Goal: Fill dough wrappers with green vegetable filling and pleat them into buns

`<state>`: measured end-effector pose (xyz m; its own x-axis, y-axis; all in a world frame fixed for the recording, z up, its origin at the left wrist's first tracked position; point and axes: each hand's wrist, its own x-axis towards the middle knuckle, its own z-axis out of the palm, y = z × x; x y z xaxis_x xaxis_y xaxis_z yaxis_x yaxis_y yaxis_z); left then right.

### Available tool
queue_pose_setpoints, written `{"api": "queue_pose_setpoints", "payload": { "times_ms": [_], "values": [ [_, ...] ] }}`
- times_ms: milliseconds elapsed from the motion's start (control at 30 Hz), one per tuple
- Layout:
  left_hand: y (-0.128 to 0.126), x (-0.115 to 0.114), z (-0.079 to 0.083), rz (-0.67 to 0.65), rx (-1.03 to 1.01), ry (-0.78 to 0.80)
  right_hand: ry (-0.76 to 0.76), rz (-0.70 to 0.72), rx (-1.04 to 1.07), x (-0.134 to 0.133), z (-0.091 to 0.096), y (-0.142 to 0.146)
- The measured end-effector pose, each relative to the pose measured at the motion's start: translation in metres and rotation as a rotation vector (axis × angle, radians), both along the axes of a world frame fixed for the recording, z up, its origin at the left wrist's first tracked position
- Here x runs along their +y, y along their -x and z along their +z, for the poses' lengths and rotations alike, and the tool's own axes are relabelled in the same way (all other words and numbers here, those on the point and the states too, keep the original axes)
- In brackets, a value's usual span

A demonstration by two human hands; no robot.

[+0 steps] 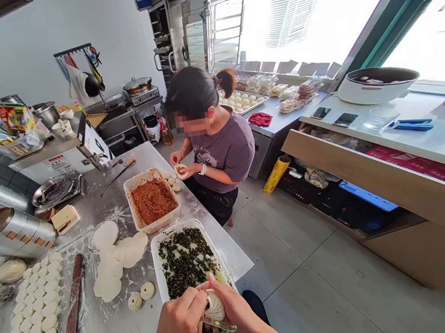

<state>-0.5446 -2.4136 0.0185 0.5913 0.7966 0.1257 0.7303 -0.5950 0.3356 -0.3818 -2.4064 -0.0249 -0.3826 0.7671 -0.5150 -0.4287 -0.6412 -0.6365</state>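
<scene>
Over the near end of a white tub of chopped dark-green filling [157, 272], both my hands close round a pleated dough bun [214, 307]. My left hand [178, 325] pinches the bun's top edge. My right hand [239, 313] cups its side. A thin flat blade [221, 323] with bits of filling on it juts out below the bun; which hand holds it I cannot tell. Two finished buns [141, 296] sit on the metal table left of the tub. Flattened dough wrappers [109, 263] lie overlapping beyond them.
Across the table a co-worker [219, 144] holds a filled wrapper beside a tub of reddish filling [178, 204]. Rows of dough pieces [37, 303] and a dark wooden strip [73, 311] lie left. A knife [122, 170] rests farther back. An open drawer [359, 178] juts out at right.
</scene>
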Motion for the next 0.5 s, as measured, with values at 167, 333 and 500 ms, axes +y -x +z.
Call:
{"api": "queue_pose_setpoints", "payload": {
  "times_ms": [167, 333, 500],
  "values": [
    [0.0002, -0.0001, 0.0025, -0.003, -0.01, -0.017, 0.029, -0.047, 0.008, -0.0008, 0.0037, -0.0021],
    [0.0021, -0.0003, 0.004, -0.016, -0.013, -0.051, 0.003, -0.012, 0.026, 0.0, 0.0086, -0.004],
    [0.0046, -0.0037, 0.0044, -0.05, 0.018, -0.052, -0.007, -0.007, 0.048, -0.0001, 0.0074, -0.0039]
  ]
}}
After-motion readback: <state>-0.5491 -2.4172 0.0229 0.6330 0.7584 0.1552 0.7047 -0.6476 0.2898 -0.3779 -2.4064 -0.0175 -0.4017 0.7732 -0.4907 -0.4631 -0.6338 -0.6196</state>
